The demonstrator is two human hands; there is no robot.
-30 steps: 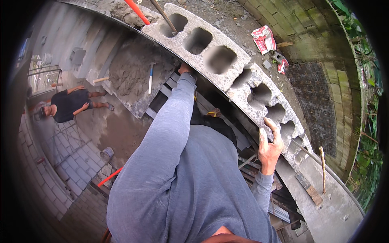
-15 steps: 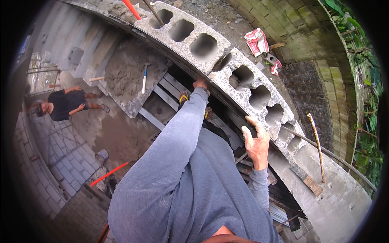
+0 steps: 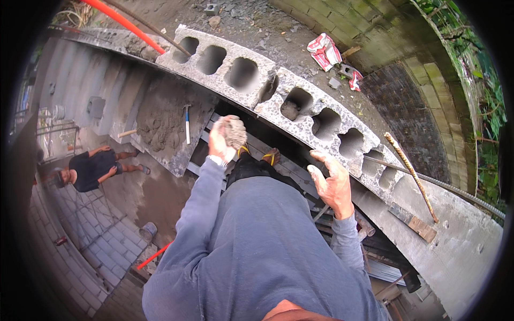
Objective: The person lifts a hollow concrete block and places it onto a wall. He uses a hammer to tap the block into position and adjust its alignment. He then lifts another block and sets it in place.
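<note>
A grey lump of wet mortar [image 3: 234,132] sits in my left hand [image 3: 217,140], raised over the scaffold planks by my feet. My right hand [image 3: 334,184] is bare, thumb and fingers apart, just on the near side of the hollow-block row. Two hollow concrete blocks lie end to end on the wall: the left block [image 3: 256,95] and the right block [image 3: 337,143], whose cells stand open upward. Some mortar shows inside one cell of the right block. Left of my left hand, a mortar pile [image 3: 159,115] lies on a board.
A hammer [image 3: 187,128] rests beside the mortar pile. Rebar [image 3: 412,179] sticks up at the wall's right, near a trowel-like flat tool [image 3: 412,222]. An orange pipe [image 3: 128,27] stands at upper left. Another person [image 3: 96,168] is below left, near a bucket [image 3: 148,231].
My left hand has come back from under the block row and now holds up a mortar lump. My right hand stays near the blocks, fingers apart. The view has shifted slightly.
</note>
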